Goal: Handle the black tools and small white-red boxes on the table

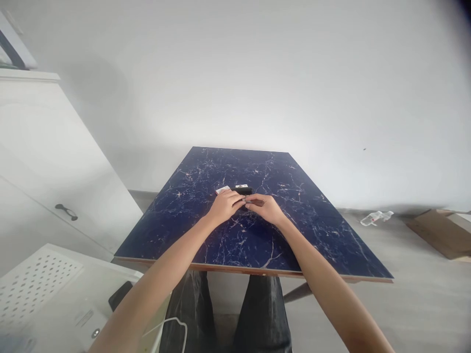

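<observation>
Both my hands meet at the middle of a dark blue marbled table [312,235]. My left hand [225,205] is curled with its fingers closed over a small thin grey item [249,201] that I cannot name. My right hand [265,208] pinches the same item from the other side. Just beyond my fingers lies a small black object [243,190] with a white patch on top. A small white card [222,189] lies beside it to the left, partly hidden by my left hand.
A white cabinet [55,162] with a dark handle stands at the left. A white perforated appliance [40,289] with a cable sits at the lower left. A plastic bottle [376,217] and flat cardboard [437,231] lie on the floor at the right. My knees show under the table's front edge.
</observation>
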A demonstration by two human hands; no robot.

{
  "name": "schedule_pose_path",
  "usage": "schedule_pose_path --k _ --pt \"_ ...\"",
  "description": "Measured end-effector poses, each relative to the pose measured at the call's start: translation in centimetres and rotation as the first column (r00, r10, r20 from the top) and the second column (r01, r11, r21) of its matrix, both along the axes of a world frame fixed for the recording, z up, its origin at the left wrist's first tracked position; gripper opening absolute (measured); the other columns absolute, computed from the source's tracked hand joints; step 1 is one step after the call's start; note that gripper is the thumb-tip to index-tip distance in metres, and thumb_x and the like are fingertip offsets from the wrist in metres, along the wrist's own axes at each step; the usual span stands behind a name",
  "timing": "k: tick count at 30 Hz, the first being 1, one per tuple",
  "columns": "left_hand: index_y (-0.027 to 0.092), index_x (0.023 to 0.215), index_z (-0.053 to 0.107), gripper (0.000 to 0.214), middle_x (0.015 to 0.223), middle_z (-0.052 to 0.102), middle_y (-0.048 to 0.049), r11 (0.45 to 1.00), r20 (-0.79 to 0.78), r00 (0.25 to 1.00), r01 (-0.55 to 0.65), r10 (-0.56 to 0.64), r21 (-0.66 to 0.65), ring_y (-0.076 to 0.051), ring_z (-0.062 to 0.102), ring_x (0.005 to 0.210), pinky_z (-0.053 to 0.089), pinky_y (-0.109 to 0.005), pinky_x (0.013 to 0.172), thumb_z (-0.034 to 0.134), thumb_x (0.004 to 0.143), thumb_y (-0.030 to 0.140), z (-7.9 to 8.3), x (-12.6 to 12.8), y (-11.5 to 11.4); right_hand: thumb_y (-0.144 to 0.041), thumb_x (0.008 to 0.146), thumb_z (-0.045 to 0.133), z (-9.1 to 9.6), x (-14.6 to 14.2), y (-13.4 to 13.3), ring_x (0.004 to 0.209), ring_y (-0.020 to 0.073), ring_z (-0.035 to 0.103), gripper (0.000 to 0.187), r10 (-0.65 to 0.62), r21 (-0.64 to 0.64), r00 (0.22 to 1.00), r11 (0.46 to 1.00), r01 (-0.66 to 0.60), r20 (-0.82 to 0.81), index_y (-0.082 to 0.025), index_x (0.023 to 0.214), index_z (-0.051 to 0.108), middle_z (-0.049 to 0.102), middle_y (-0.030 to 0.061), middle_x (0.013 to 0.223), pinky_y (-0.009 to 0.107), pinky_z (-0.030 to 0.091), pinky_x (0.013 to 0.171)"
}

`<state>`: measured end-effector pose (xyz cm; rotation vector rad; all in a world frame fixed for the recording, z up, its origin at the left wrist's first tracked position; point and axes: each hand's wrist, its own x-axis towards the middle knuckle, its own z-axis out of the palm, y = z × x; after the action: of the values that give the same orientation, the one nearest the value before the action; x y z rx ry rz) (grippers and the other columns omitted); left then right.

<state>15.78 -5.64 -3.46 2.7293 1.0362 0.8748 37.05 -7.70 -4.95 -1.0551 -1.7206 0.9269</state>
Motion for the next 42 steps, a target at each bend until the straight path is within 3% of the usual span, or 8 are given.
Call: schedule_pose_path --k 3,8,12,18,24,30,36,42 --pt "0.025 0.126 0.065 0.029 0.12 0.067 -0.0074 1.0 0.024 0.999 -0.02 0.02 -0.018 -0.025 0.059 0.113 0.042 -0.042 0.103 0.051 0.103 0.036 0.0 0.0 -0.2 -0.041 0.084 0.067 -0.1 0.9 0.6 0.094 0.0233 0.071 0.025 -0.076 0.085 0.993 0.994 0.068 0.096 -0.025 0.1 0.077 0.075 0.0038 0.106 0.038 0.055 0.092" --pt "0.021 0.14 0.055 0.039 0.137 0.058 -0.0095 0.95 0.149 0.941 -0.311 0.304 0.023 -0.028 0.049 0.127 0.037 -0.044 0.109 0.049 0.103 0.03 -0.2 -1.2 0.6 -0.039 0.086 0.062 -1.0 4.9 2.2 0.078 0.0199 0.067 0.025 -0.344 0.195 0.89 0.935 0.296 0.3 -0.026 0.102 0.077 0.076 0.0039 0.093 0.033 0.054 0.079" --pt "0.022 0.126 0.067 0.031 0.123 0.068 -0.0062 0.946 0.098 0.942 -0.313 0.321 -0.083 -0.025 0.059 0.114 0.042 -0.042 0.105 0.051 0.1 0.023 -0.7 -3.0 2.1 -0.034 0.086 0.063 -1.8 6.3 2.8 0.075 0.0193 0.067 0.023 -0.288 0.149 0.859 0.957 0.248 0.423 -0.026 0.103 0.077 0.074 0.003 0.086 0.03 0.051 0.075" --pt "0.023 0.125 0.07 0.037 0.112 0.073 -0.0047 0.945 0.101 0.951 -0.27 0.291 -0.183 -0.022 0.066 0.091 0.05 -0.038 0.094 0.044 0.099 0.016 -1.0 -3.7 2.6 -0.033 0.087 0.064 -2.5 5.2 3.2 0.08 0.0196 0.068 0.022 -0.287 0.165 0.855 0.957 0.238 0.432 -0.027 0.103 0.077 0.075 0.0025 0.091 0.029 0.051 0.077" --pt "0.025 0.127 0.069 0.037 0.108 0.073 -0.0045 0.933 0.092 0.94 -0.309 0.329 -0.187 -0.024 0.063 0.095 0.05 -0.039 0.093 0.045 0.1 0.018 -1.2 -3.7 2.5 -0.032 0.088 0.062 -2.2 5.2 3.3 0.082 0.0203 0.069 0.022 -0.273 0.17 0.845 0.961 0.218 0.46 -0.029 0.105 0.077 0.076 0.0016 0.091 0.031 0.052 0.079" --pt "0.028 0.13 0.067 0.038 0.106 0.073 -0.0047 0.926 0.075 0.936 -0.323 0.343 -0.196 -0.025 0.061 0.097 0.049 -0.041 0.093 0.044 0.101 0.021 -1.5 -3.8 2.6 -0.027 0.091 0.058 -2.1 5.0 3.5 0.101 0.023 0.068 0.023 -0.23 0.245 0.82 0.963 0.113 0.525 -0.032 0.103 0.077 0.075 -0.0002 0.11 0.036 0.051 0.092" --pt "0.027 0.13 0.067 0.037 0.111 0.072 -0.0042 0.92 0.073 0.933 -0.331 0.352 -0.209 -0.026 0.059 0.101 0.05 -0.041 0.091 0.045 0.1 0.023 -1.4 -3.8 2.6 -0.035 0.091 0.06 -2.4 4.8 3.5 0.097 0.0248 0.068 0.026 -0.29 0.27 0.764 0.95 0.156 0.577 -0.03 0.112 0.075 0.075 0.0037 0.104 0.037 0.051 0.089" --pt "0.026 0.128 0.068 0.037 0.115 0.071 -0.0042 0.916 0.069 0.931 -0.335 0.357 -0.219 -0.027 0.059 0.103 0.05 -0.041 0.092 0.045 0.099 0.02 -1.1 -3.6 2.3 -0.027 0.091 0.059 -2.2 4.2 3.5 0.101 0.0244 0.064 0.02 -0.278 0.355 0.763 0.933 0.069 0.584 -0.028 0.102 0.076 0.075 0.0033 0.106 0.037 0.049 0.094"
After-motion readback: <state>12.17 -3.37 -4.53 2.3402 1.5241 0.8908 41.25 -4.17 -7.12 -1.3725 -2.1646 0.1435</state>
